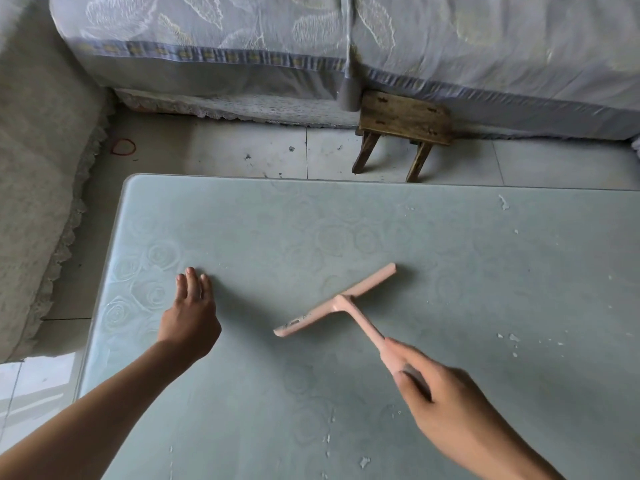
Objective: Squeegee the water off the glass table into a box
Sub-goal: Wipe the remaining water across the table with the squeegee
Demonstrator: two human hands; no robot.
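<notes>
While the right hand [440, 393] grips the handle end of the pink squeegee [334, 303], the blade looks to be down on the glass table [485, 271] about mid-surface, slanted, with 1 end toward the far right and the other toward the near left. The left hand [188, 313] lies flat on the glass, fingers straight, near the table's left edge. The far edge and the rounded far-left corner are both in view, with lots of bare glass between them and the blade. Water patches [504, 202] sit far right, with more on the near side. Past the far edge are floor tiles, a wooden stool [403, 124] and a draped sofa [207, 46]. The tiny mark on the blade is too small to read.
</notes>
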